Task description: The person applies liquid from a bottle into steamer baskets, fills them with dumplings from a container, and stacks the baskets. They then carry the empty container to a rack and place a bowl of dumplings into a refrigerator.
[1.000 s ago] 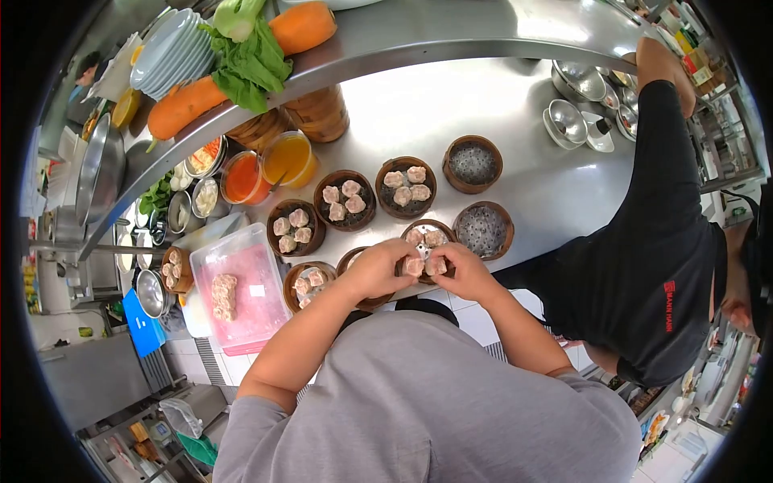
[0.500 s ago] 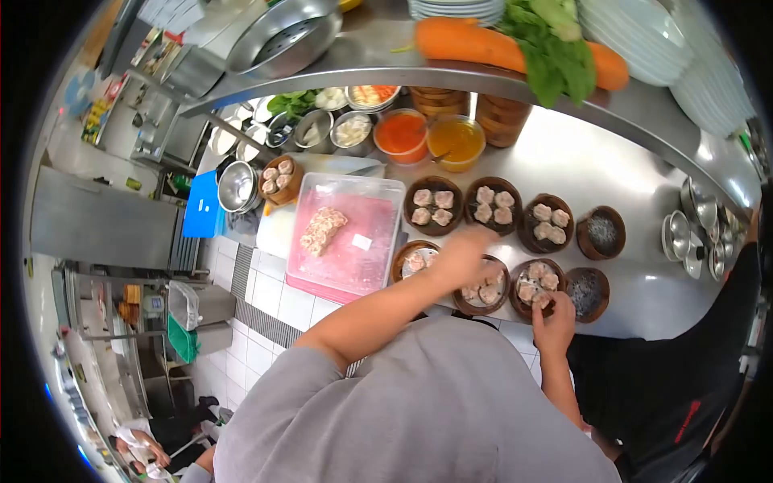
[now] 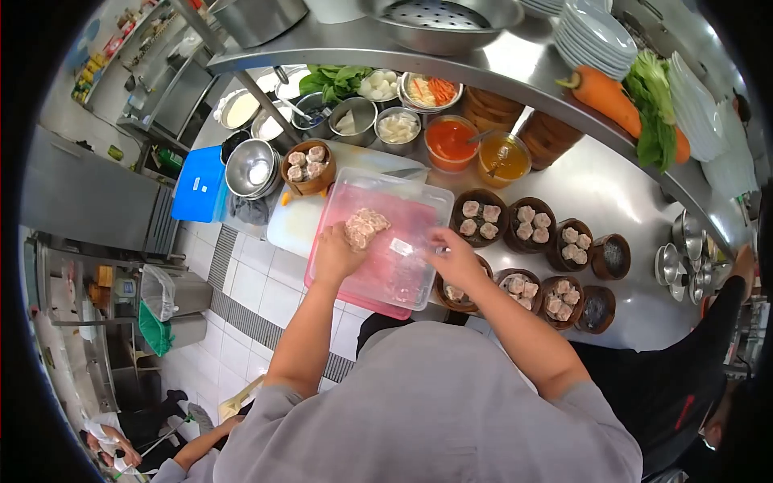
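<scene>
My left hand [image 3: 338,253] is at the lump of pale minced filling [image 3: 366,229], its fingers curled against the lump's left side. The lump lies on a clear plastic lid or tray [image 3: 415,282] over a pink surface. My right hand [image 3: 452,256] is at the right edge of that tray, fingers bent near the rim; whether it grips anything is not clear. Round steamer baskets with dumplings stand to the right, among them a back basket [image 3: 460,221] and a front basket [image 3: 542,299]. Another dumpling basket [image 3: 289,171] sits left of the tray on a white board [image 3: 287,226].
Tubs of red sauce [image 3: 452,143] and orange sauce [image 3: 505,158] stand behind the tray, beside metal bowls of ingredients. A steel shelf [image 3: 515,68] overhangs the counter, bearing a carrot [image 3: 600,95] and plates. A co-worker's dark sleeve [image 3: 692,346] is at the right.
The view has swung left. Both hands have left the dumpling baskets: my left hand has moved to the filling, and my right hand to the tray's right edge.
</scene>
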`<control>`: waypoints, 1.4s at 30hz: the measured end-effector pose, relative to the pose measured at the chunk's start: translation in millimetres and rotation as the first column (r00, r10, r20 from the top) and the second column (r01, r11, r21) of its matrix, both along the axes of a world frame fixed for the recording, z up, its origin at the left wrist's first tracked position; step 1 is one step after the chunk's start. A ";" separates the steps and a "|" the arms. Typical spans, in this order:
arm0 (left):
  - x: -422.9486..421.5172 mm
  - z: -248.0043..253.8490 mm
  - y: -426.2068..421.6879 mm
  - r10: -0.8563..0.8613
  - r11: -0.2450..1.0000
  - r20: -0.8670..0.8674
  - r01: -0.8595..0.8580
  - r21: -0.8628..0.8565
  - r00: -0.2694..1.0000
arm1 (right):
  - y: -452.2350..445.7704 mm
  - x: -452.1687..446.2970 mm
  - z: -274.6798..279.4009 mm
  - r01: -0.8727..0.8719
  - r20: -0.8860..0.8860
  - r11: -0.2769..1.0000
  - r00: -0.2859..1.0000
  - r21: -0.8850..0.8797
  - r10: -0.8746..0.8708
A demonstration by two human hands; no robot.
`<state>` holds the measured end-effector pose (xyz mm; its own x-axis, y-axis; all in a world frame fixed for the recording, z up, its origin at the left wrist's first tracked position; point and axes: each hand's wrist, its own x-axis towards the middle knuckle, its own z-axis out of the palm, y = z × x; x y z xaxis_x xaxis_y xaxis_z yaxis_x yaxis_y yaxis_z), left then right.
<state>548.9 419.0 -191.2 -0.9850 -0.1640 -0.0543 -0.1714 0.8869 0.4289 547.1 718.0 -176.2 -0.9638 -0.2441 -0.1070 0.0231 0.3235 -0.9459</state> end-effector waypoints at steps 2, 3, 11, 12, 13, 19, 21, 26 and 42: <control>-3.6 10.6 -1.1 0.007 0.998 0.004 -0.008 0.062 1.000 | -46.6 -43.1 -56.8 0.031 0.076 0.999 0.997 -0.030 -0.029; -7.1 19.3 -2.4 0.004 0.978 0.111 -0.026 0.205 0.994 | -62.9 -58.0 -55.0 0.027 0.074 1.000 0.997 -0.016 -0.026; -0.8 9.7 -21.0 -0.257 0.863 -0.170 0.305 0.402 0.951 | -102.9 -62.6 -22.4 0.080 0.633 0.897 0.736 -0.434 0.241; -1.6 7.7 -23.2 -0.276 0.854 -0.206 0.338 0.395 0.939 | -101.4 -60.3 -23.3 0.082 0.637 0.901 0.734 -0.425 0.234; -2.0 5.6 -24.8 -0.296 0.844 -0.241 0.371 0.388 0.924 | -98.9 -57.9 -24.1 0.088 0.639 0.907 0.738 -0.412 0.219; -8.0 21.4 -26.6 -0.324 0.662 -0.304 0.444 0.603 0.896 | -85.6 -44.0 -21.5 0.154 0.630 0.834 0.730 -0.530 0.265; -11.6 16.1 -26.2 -0.341 0.624 -0.324 0.470 0.624 0.883 | -81.5 -40.3 -21.3 0.186 0.628 0.809 0.733 -0.557 0.264; -13.5 -14.1 -14.5 -0.242 0.173 -0.110 0.154 0.973 0.964 | -63.6 -36.7 -35.7 0.332 0.605 0.576 0.697 -0.747 0.384; -24.8 14.6 94.9 -0.362 0.269 -0.046 0.151 0.951 0.931 | -10.3 -21.2 32.7 0.306 0.452 0.828 0.889 -0.470 -0.072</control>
<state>524.1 514.0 -176.7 -0.9239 0.3608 -0.1277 -0.1679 -0.0821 0.9824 525.8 707.7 -143.5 -0.8954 -0.1918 -0.4018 0.4412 -0.2604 -0.8588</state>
